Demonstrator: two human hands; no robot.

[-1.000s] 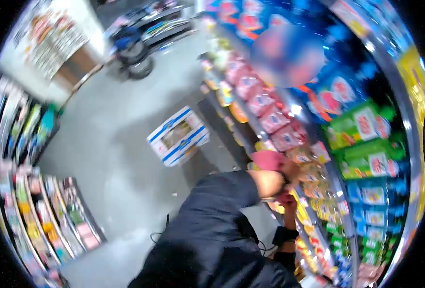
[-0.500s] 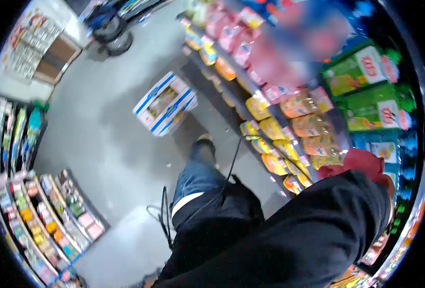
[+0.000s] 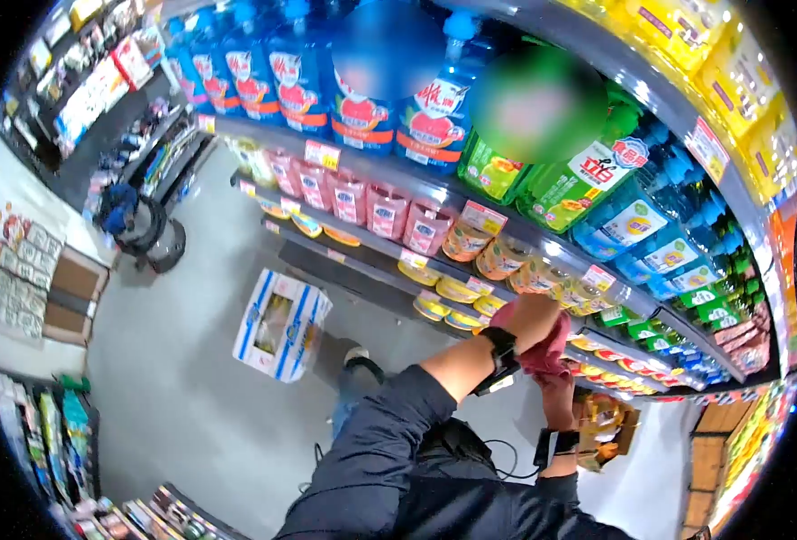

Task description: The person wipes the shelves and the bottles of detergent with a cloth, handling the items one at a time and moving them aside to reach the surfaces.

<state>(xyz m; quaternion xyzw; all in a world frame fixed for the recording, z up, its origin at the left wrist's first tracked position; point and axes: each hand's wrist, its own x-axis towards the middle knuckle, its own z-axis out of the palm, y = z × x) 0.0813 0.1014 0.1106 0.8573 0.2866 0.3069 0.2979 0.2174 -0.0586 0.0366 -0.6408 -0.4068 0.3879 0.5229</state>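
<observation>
Head view: a crumpled dark-pink cloth (image 3: 550, 349) is in front of the shelves (image 3: 404, 186), between the left hand (image 3: 539, 319) and the right hand (image 3: 556, 389), both touching it, but folds and overlapping hands hide most fingers, so I cannot tell how far either grip is closed. Blurred patches cover parts of the blue bottles (image 3: 433, 115) and green bottles (image 3: 579, 187), and the contents of the white-and-blue carton (image 3: 304, 322) on the floor are hard to make out.

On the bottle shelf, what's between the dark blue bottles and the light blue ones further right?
Green bottles stand between the dark blue bottles and the light blue bottles, as the head view shows; part of the green ones is blurred.
</observation>
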